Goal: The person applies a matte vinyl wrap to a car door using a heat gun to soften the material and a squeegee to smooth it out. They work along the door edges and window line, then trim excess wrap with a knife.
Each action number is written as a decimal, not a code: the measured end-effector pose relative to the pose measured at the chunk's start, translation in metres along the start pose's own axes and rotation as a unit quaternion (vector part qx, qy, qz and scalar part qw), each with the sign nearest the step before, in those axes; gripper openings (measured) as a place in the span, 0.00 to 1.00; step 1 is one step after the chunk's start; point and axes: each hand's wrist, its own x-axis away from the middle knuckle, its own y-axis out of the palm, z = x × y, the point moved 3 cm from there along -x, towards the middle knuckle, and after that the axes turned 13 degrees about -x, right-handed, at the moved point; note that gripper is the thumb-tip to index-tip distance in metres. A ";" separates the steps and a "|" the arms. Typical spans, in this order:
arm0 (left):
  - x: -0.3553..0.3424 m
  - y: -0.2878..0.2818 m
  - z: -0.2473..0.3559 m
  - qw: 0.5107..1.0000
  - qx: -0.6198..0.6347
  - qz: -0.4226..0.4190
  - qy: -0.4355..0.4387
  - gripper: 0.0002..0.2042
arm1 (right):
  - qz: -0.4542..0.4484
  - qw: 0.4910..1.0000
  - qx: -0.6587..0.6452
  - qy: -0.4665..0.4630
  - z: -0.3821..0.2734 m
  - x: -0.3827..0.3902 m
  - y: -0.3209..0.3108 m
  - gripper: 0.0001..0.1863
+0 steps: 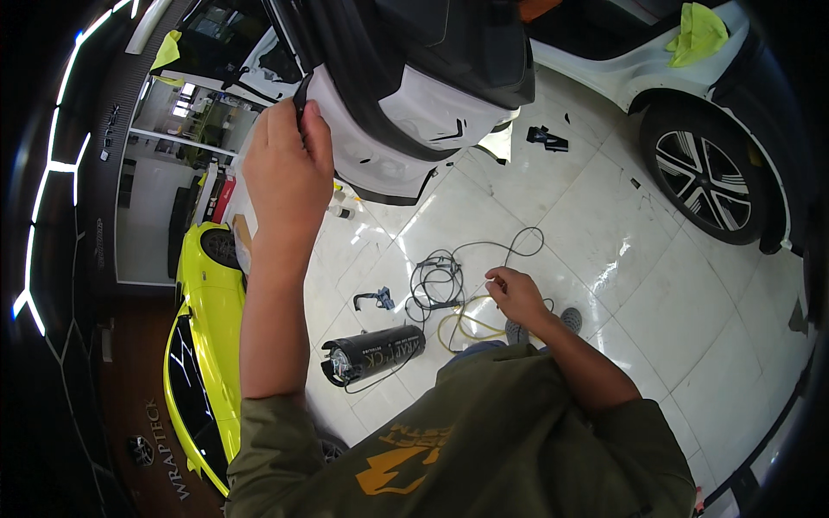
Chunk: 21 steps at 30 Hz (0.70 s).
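Note:
Raised high at the left, my left hand (289, 164) pinches a thin black strip (302, 93) between thumb and fingers. The strip lies along the upper edge of an open car door (367, 147), which has white panels and black trim. How far the strip runs behind my fingers is hidden. Lower down, in front of my body, my right hand (515, 295) hangs away from the door with its fingers curled together. Whether anything small is in them does not show.
Below my hands, a black cylinder (380, 352), coiled cables (436, 281) and a small blue-black tool (376, 300) lie on the tiled floor. A black part (548, 138) rests near the white car's wheel (704, 181). At left stands a yellow-green car (203, 328).

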 end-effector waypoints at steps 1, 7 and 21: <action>0.001 0.002 0.002 1.000 -0.009 0.002 -0.001 0.06 | 0.000 1.000 0.008 0.008 0.006 0.003 -0.002 0.12; 0.003 -0.003 -0.016 0.989 0.135 -0.060 -0.007 0.09 | -0.013 0.997 0.077 -0.012 0.044 0.011 -0.021 0.12; 0.045 0.023 -0.032 0.870 0.446 -0.075 -0.195 0.13 | 0.052 0.967 0.209 0.135 0.116 0.064 -0.125 0.15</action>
